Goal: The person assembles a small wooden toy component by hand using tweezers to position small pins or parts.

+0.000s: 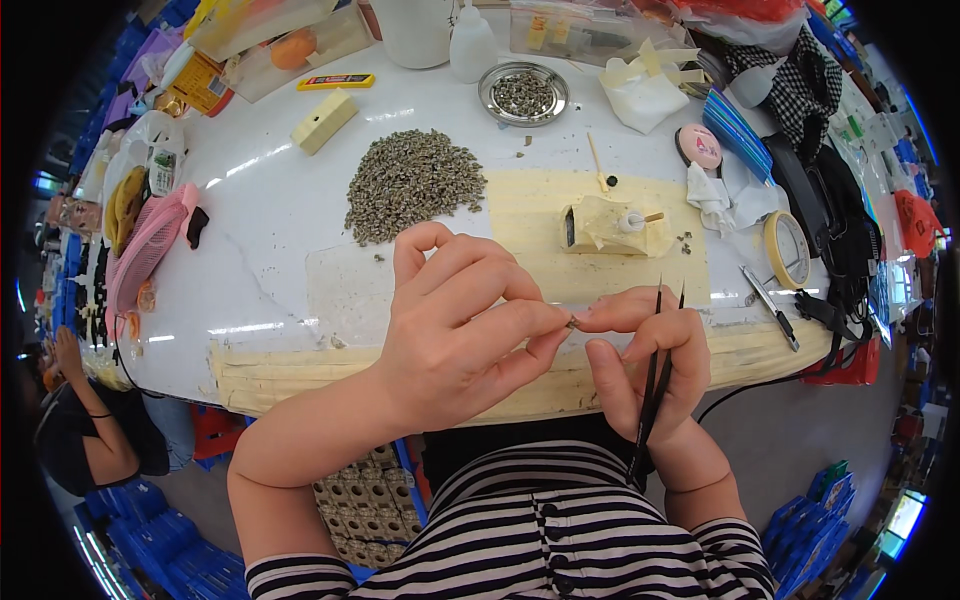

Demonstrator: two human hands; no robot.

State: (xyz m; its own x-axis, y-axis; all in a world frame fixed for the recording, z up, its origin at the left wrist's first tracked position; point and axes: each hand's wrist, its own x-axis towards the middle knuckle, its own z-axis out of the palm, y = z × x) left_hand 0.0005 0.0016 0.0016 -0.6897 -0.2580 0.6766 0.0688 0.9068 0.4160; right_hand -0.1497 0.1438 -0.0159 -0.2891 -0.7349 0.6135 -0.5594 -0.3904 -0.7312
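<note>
My left hand (465, 335) is closed, its thumb and fingertips pinching a tiny brownish-grey metal part (572, 322) above the table's front edge. From the other side, a fingertip of my right hand (680, 345) touches or nearly touches that part. Black tweezers (652, 400) lie gripped in my right hand, their points up and slightly apart, with nothing between them. Beyond my left hand sits a heap of small grey metal parts (415, 185). Past my right hand stands a small block wrapped in cream tape (610, 225), with a white nozzle-like piece and a stick on top.
A round metal dish (484, 108) holds more small parts at the back. Cream tape (290, 375) covers the front edge. At right lie a tape roll (787, 250) and a utility knife (770, 308); at left, a pink mesh pouch (150, 245). Another person's arm (100, 420) shows far left.
</note>
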